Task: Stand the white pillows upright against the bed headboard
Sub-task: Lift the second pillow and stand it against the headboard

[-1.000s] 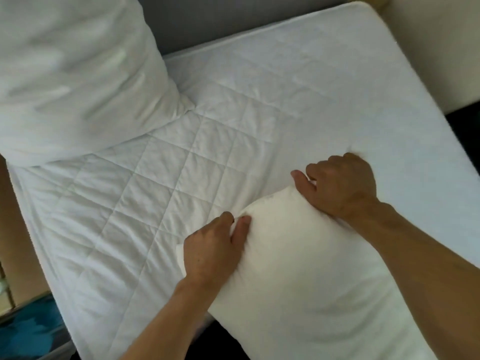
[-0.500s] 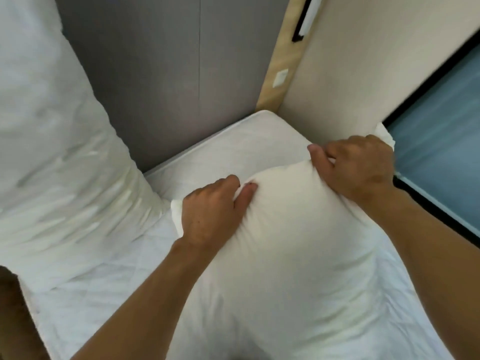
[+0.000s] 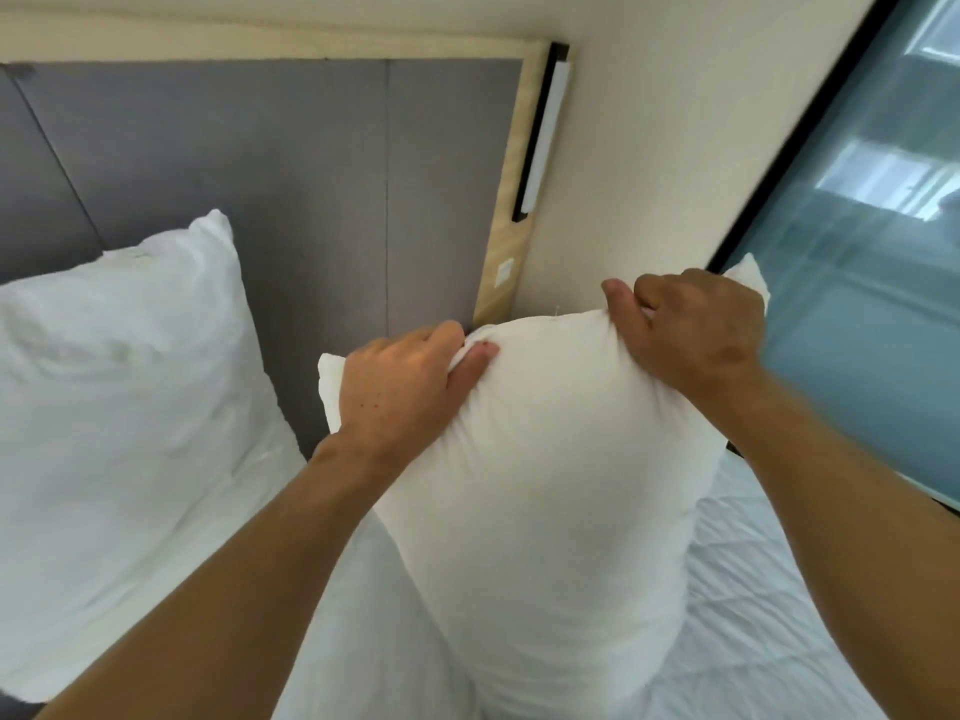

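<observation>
Both hands clenched on the plump white fabric pillow (image 3: 540, 485), left hand (image 3: 400, 392), right hand (image 3: 696, 330); long axis upright, grey padded headboard (image 3: 291, 200) ahead-left.

- Two bare arms come in from the bottom, at about 6 and 4 o'clock.
- No sleeves show on either arm.
- The left hand (image 3: 397, 389) has a few tiny dark dots on its back.
- The right hand (image 3: 696, 332) wears no ring, watch or glove.
</observation>
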